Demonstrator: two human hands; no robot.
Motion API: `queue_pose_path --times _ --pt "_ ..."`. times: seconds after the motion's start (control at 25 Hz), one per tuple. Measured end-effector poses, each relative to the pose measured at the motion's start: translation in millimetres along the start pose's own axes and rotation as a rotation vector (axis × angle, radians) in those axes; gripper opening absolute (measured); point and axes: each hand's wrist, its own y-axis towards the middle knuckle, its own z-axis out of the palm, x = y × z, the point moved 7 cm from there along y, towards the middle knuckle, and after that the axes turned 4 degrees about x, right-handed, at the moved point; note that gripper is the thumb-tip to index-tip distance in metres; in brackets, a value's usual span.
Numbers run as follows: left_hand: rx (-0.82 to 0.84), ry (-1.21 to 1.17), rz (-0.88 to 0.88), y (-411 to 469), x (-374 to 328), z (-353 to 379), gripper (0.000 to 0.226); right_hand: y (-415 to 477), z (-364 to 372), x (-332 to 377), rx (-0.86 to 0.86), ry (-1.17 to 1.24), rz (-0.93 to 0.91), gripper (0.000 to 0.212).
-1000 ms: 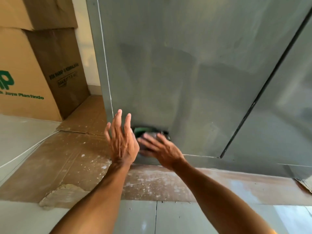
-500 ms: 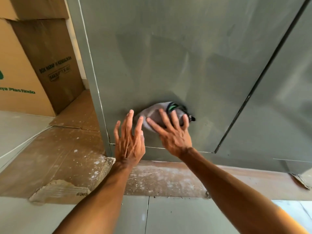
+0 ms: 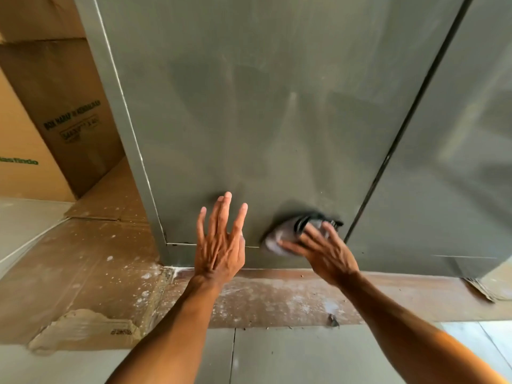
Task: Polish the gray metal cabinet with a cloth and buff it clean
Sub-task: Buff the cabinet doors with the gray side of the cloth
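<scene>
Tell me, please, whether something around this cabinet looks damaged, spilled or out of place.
Yes. The brown cardboard floor covering is torn at its front left edge, and white specks, like spilled powder or paint, lie scattered on it along the base of the cabinet. A small dark scrap lies there too.

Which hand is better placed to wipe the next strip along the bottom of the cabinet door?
The right hand: it presses the gray cloth against the cabinet door, near its bottom edge. The left hand is bare, with its fingers spread, and holds no cloth.
</scene>
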Motion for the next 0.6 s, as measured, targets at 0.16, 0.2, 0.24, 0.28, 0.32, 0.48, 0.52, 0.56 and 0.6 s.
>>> queue_pose_path --times 0.16,0.2,0.24,0.28,0.32,0.48,0.52,0.56,0.6 --pt "-0.051 -0.110 -0.168 14 -25 13 0.065 47 -60 -30 -0.157 0.165 0.227 0.076" --pt "-0.049 -0.097 -0.202 13 -26 10 0.065 56 -65 -17 -0.160 0.152 0.205 0.077" --pt "-0.063 -0.097 -0.236 13 -31 9 0.067 55 -61 -2 -0.120 0.110 0.143 0.080" --pt "-0.068 -0.102 -0.265 14 -35 10 0.071 49 -48 16 -0.063 0.060 0.055 0.081" --pt "-0.037 -0.117 -0.247 13 -40 15 0.075 36 -28 35 0.039 0.008 -0.063 0.080" --pt "-0.008 -0.119 -0.076 7 -72 18 0.068 -44 44 41 0.317 -0.183 -0.283 0.069" --pt "-0.005 -0.122 -0.047 10 -73 16 0.068 -56 50 31 0.323 -0.178 -0.260 0.072" --pt "-0.002 -0.106 -0.041 13 -69 16 0.068 -62 50 14 0.319 -0.155 -0.205 0.078" --pt "-0.003 -0.079 -0.056 15 -65 14 0.068 -65 42 -5 0.276 -0.114 -0.128 0.085"
